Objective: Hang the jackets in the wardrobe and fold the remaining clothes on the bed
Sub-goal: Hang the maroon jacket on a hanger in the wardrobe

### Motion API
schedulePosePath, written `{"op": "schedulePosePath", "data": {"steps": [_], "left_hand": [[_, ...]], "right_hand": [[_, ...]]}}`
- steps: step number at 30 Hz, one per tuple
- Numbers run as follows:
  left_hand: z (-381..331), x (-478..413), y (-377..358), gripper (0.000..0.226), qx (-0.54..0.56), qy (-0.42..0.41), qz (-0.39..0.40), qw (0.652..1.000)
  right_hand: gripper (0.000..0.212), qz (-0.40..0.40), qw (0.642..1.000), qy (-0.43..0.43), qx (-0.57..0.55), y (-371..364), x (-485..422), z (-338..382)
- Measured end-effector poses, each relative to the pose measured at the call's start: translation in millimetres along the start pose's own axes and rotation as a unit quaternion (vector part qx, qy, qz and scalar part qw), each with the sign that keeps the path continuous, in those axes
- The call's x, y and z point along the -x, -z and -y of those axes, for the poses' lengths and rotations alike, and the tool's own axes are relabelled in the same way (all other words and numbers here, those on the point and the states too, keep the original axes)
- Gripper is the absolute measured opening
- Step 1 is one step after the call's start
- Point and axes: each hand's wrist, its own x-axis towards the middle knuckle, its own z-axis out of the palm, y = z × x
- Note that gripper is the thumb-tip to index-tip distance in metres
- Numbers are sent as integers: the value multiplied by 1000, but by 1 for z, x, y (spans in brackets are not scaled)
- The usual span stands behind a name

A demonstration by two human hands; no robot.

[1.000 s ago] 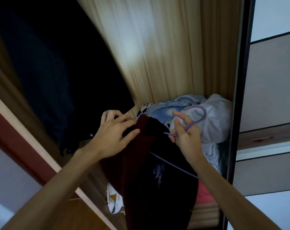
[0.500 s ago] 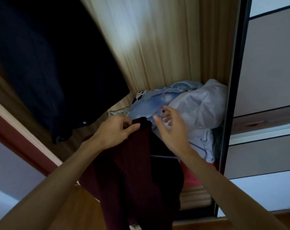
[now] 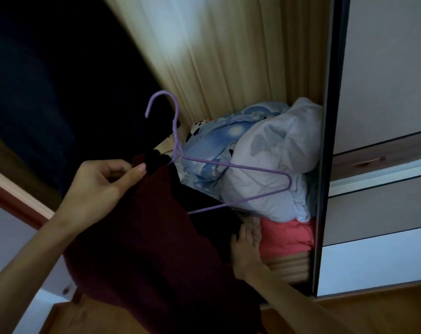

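Half on hanger (image 3: 236,165), not yet hung in wardrobe (image 3: 228,68): left hand (image 3: 101,186) pinching jacket (image 3: 151,249) collar, right hand (image 3: 246,247) flat against its fabric.

nothing legible shows: no words, labels, brand marks or numbers can be read on the dark red jacket (image 3: 144,249), the purple hanger (image 3: 233,164), the blue printed bedding (image 3: 228,133) or the sliding door panel (image 3: 385,80); the bedding's print is pictures only, and blurred.
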Motion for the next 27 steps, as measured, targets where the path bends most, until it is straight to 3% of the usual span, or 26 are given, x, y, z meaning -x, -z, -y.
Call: {"op": "schedulePosePath", "data": {"steps": [1,3,7,10,12,14,16,20,23,27], "left_hand": [[-1,3,5,32,5,-3,-5,1000],[1,7,15,31,3,-2,-14,1000],[15,20,38,35,-32,15,-31,999],[30,33,56,40,-67,42,-50,996],[39,41,64,36,-86,58,-48,994],[45,48,67,34,-81,72,-28,994],[51,52,70,34,-61,85,-25,994],[52,56,79,13,36,116,-53,991],[46,59,80,19,82,105,-48,990],[40,66,83,22,147,116,-45,981]], "right_hand": [[75,-12,999,-29,31,-1,-4,4],[67,-35,998,-54,27,-1,-12,8],[51,-154,985,48,-59,26,-32,-2],[50,-138,972,45,-187,79,-45,-13],[33,-100,968,24,-227,127,-47,-12],[22,-66,970,17,-232,173,-45,-3],[25,-82,969,36,-231,210,-43,11],[33,-122,971,44,-201,256,-39,36],[21,-122,976,48,-175,280,-36,52],[22,-143,980,34,-131,297,-34,68]]}}
